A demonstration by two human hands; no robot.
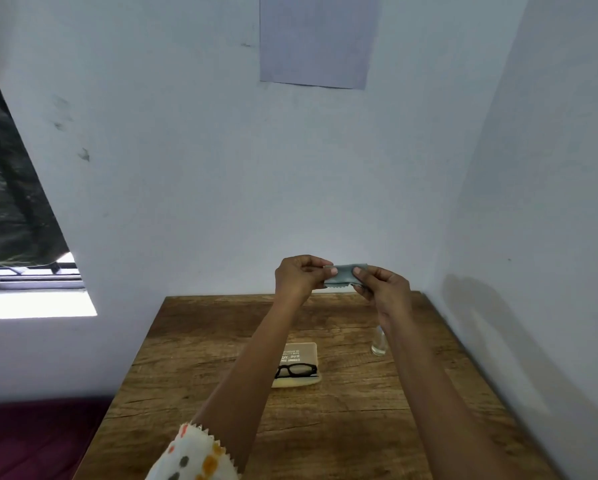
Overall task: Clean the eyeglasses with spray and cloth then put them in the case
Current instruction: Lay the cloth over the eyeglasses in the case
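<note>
Sleeve (193,455), white with orange and grey spots and a zigzag-cut edge, covers the left upper arm at the lower edge of the view; both forearms are bare and extended forward. Both hands are raised above the far edge of the tabletop (360,427), level with each other and close together. Left hand (299,275) pinches one end of a small grey cloth (342,273) between thumb and curled fingers; right hand (382,289) pinches the other end likewise. Cloth is gathered into a narrow strip spanning the two hands, with a serrated edge along its lower side. Eyeglasses (296,370), black-framed, lie below the hands and nearer the person, resting on a beige case (308,348); the left forearm hides one end of the frame. Case lies flat on the tabletop with printed lettering on its upper face; whether it is open or closed cannot be determined. Clear spray bottle (379,342) stands upright on the tabletop below the right hand, partly hidden by the right forearm, well apart from the case. Tabletop is brown wood-grain. Pale wall (204,168) beyond the hands carries a paper sheet (318,39) high above them; a window (20,271) lies far to the left of the left hand.
</note>
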